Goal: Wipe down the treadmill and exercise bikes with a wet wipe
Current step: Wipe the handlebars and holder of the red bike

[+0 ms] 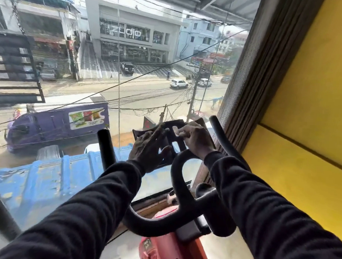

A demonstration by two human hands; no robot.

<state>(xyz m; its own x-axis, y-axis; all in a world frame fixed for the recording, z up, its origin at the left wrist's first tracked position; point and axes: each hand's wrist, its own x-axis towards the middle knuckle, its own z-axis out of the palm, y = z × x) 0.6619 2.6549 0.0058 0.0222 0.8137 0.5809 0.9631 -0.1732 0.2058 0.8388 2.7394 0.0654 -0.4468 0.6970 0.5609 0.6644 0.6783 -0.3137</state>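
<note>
white wet wipe [182,132] pinched in right hand [197,139] on black slotted console [175,136], left hand [147,150] flat, fingers straight

A large window [113,87] shows a sunlit street below; right of the window, a yellow wall [304,115] meets brown curtains [252,84].

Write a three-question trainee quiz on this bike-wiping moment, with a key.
1. True or false: the right hand pinches the white wipe against the bike's black console tray.
2. Which hand has straight fingers resting on the tray? A) left hand B) right hand
3. Fill in: the wall right of the black handlebar is ____.

Key: 1 true; 2 A; 3 yellow.
</note>
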